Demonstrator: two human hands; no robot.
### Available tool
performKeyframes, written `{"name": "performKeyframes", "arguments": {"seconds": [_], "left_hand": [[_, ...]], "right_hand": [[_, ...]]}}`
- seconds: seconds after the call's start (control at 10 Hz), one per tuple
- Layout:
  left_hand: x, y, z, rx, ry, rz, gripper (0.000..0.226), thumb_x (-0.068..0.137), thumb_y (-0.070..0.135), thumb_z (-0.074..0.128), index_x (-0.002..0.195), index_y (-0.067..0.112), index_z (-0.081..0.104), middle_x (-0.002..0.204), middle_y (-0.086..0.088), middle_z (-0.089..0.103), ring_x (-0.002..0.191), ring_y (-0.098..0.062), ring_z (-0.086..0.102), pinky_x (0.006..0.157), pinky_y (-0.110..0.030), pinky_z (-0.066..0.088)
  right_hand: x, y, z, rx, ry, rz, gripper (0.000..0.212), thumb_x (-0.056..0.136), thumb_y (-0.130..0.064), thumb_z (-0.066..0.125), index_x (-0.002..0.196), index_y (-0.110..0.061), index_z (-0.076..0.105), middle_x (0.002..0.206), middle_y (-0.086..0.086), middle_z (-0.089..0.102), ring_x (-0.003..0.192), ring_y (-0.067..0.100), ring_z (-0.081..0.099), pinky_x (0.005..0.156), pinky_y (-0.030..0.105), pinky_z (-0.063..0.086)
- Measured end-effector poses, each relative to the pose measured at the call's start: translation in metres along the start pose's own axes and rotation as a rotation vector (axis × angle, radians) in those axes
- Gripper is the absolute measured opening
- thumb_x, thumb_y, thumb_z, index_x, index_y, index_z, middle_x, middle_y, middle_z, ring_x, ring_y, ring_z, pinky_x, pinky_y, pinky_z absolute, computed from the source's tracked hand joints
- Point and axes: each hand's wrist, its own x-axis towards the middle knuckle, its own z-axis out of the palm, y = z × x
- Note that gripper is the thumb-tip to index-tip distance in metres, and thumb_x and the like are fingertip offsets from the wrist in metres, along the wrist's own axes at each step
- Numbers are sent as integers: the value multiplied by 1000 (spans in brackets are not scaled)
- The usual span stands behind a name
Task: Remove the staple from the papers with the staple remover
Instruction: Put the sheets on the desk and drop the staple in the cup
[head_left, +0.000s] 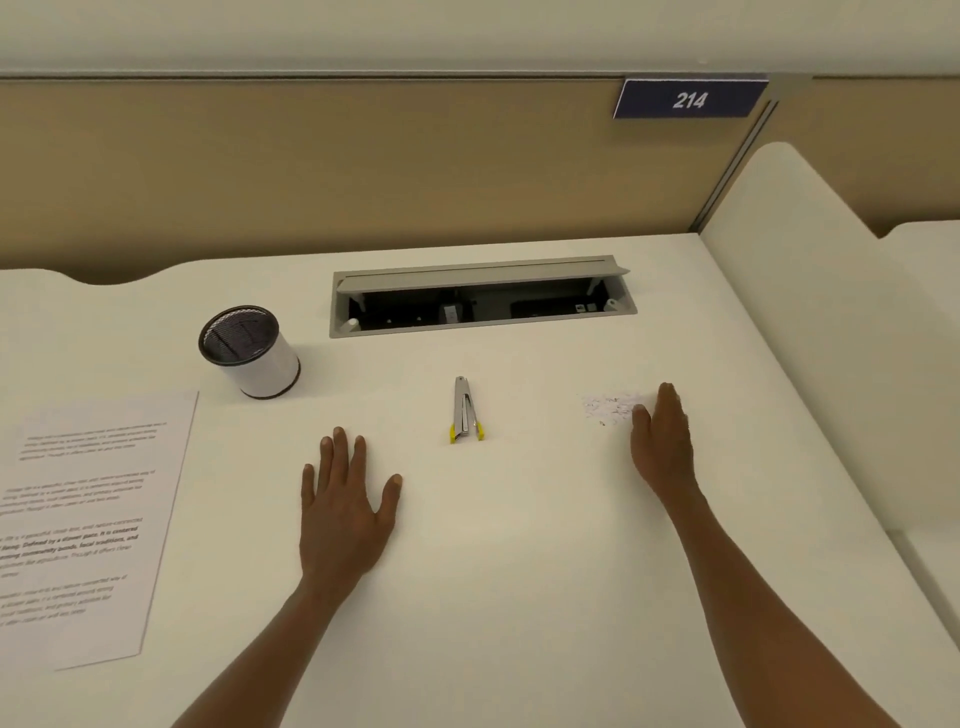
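A smooth cream desk (519, 545) stands before a tan fabric partition. At far left lie flat white printed papers (88, 525); behind them stands a white cylindrical cup with black mesh lining (249, 353). The left hand (343, 509) rests flat, fingers spread. The slim metal staple remover with yellow tips (465, 410) lies centre. The right hand (662, 441) stands edgewise, fingers straight together, beside a scuffed patch (608, 408).

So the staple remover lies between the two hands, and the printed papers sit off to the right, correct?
Not quite. The staple remover does lie between the left hand and right hand, but the head view shows the printed papers off to the left.
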Motion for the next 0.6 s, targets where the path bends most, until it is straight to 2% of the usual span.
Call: {"name": "performKeyframes", "arguments": {"seconds": [0.1,0.2,0.3,0.4,0.5,0.6], "left_hand": [[0,0,0,5,4,-1,81,95,63,24,156,11,30,168,-7,14,156,-22,8,125,-47,12],[0,0,0,18,2,-1,81,94,63,24,155,11,31,167,-8,15,155,-23,10,125,-48,13],[1,-1,-1,21,0,-4,80,95,63,25,155,11,31,168,-8,15,155,-23,10,125,-48,13],[1,0,-1,14,-2,-8,80,95,63,26,156,11,30,168,-7,14,156,-22,9,125,-48,12],[0,0,-1,17,-7,-6,80,95,62,26,156,11,30,168,-8,13,156,-22,8,125,-46,11],[0,-1,-1,15,-5,-4,79,95,62,27,156,11,30,168,-8,14,156,-23,8,125,-46,11]], "right_hand": [[-4,5,13,-140,-100,-43,63,103,-23,37,150,8,8,160,22,9,150,32,6,121,42,4],[-5,-2,22,-178,-169,-126,62,103,-24,33,152,3,4,161,18,3,150,27,1,121,38,-1],[-8,-9,27,-149,-197,-221,58,102,-22,29,152,0,10,162,14,8,150,23,4,121,34,0],[-10,-15,21,-23,-133,-237,51,100,-10,37,150,-4,28,158,11,27,147,22,21,119,28,13],[3,-16,14,-117,-107,-274,46,98,-10,45,143,-3,42,152,19,34,142,31,29,114,34,25],[10,-21,14,-243,-189,-384,37,99,-15,45,134,-5,48,145,19,38,131,36,37,105,42,39]]}}
